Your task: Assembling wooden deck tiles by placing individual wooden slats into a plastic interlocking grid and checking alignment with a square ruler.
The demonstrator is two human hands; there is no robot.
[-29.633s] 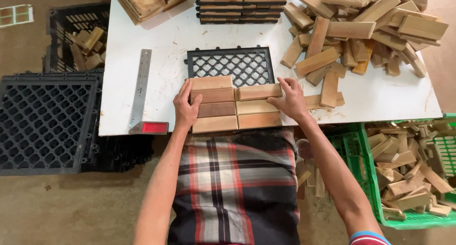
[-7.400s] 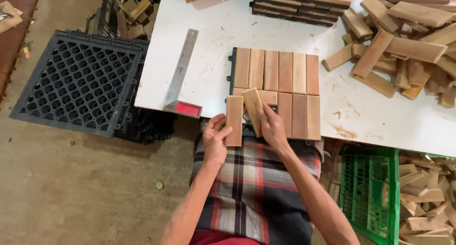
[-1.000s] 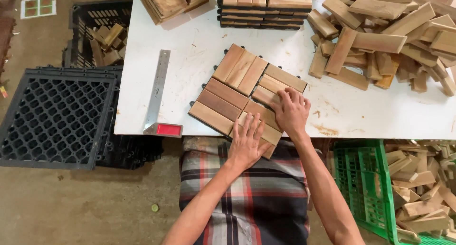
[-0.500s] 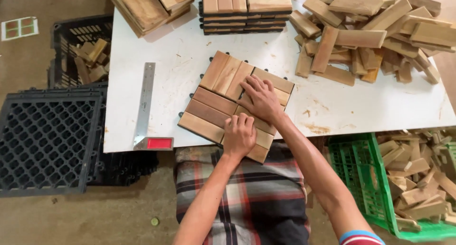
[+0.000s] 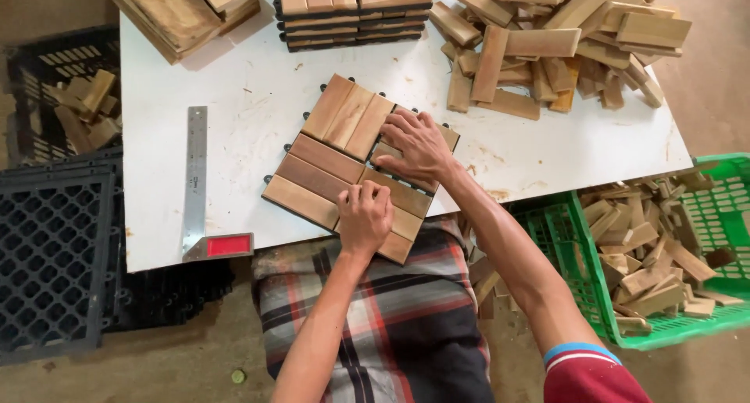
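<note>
A square wooden slat tile (image 5: 328, 157) on a black plastic base lies turned at an angle on the white table (image 5: 234, 98), its near corner over the table's front edge. My left hand (image 5: 366, 215) is curled into a loose fist on the slats at that near corner. Stretched further in, my right hand (image 5: 418, 145) lies flat with fingers spread on the tile's right quarter. Neither hand lifts anything.
A metal try square with a red handle (image 5: 199, 208) lies left of the tile. Finished tiles (image 5: 351, 8) are stacked at the back, loose slats (image 5: 547, 44) piled back right. Black grids (image 5: 51, 254) sit at left, a green crate of offcuts (image 5: 664, 247) at right.
The tile stays angled on the table while both hands shift over it: my right hand has moved further in onto the far right quarter, and my left hand has curled at the near corner.
</note>
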